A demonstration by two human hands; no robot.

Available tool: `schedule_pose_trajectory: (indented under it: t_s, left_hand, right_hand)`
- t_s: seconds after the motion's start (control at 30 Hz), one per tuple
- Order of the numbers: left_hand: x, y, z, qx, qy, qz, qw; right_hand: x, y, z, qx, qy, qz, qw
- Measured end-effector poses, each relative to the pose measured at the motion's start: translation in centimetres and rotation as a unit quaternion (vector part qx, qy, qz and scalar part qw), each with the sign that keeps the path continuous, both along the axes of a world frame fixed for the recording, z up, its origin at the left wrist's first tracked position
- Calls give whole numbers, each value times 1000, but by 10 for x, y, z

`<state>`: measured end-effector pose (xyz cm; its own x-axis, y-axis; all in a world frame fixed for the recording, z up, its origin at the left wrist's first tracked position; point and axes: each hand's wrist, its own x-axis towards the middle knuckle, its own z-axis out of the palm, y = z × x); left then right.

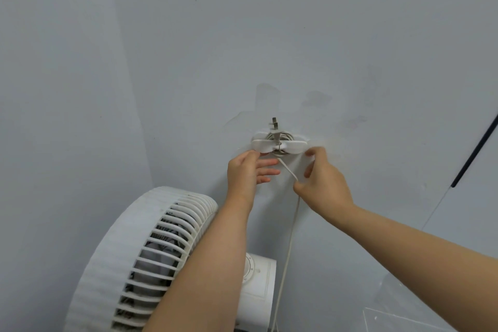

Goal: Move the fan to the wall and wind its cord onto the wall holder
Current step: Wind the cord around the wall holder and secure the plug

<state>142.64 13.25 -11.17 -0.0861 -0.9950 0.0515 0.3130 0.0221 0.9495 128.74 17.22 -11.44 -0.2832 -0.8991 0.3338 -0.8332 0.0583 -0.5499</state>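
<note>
A white fan with a ribbed round grille stands close to the pale wall, below and left of a white cord holder fixed to the wall. Coils of white cord lie round the holder, and the plug sticks up from it with its prongs upward. My left hand touches the holder's left wing from below with straight fingers. My right hand pinches the cord just under the holder's right side; from there the cord hangs down the wall to the fan's base.
The fan's white base with a dial stands against the wall. A room corner runs up at the left. A dark slanted bar crosses the right edge, and a clear sheet lies at the lower right.
</note>
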Motion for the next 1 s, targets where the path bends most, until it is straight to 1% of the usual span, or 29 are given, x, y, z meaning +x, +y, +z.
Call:
schedule_pose_trajectory:
  t_s: [0.1,0.17,0.27,0.5,0.67,0.77,0.87,1.0]
  left_hand:
    - [0,0,0,-2,2,4,1000]
    - [0,1,-1,-2,3,6,1000]
    - [0,1,-2,-3,4,11,1000]
    - [-6,-1,-3,-9,3,31,999]
    - [-10,-3,-5,-13,4,45,999]
    - [-14,-5,-7,-30,-17,76,997]
    - [-12,-5,-10,-56,-38,136,988]
    - [-4,-8,-6,-105,-135,215,962]
  right_hand:
    - [2,6,-1,-50,0,32,998]
    - [1,6,0,-64,19,45,997]
    - [0,4,2,-64,73,50,994]
    - [-1,-2,2,-75,99,46,991]
    - [-1,-6,3,-73,145,48,986]
    - [-2,-8,6,-61,158,49,984]
    - [-3,-7,7,-58,168,53,983]
    - [-7,-8,13,-47,187,60,979]
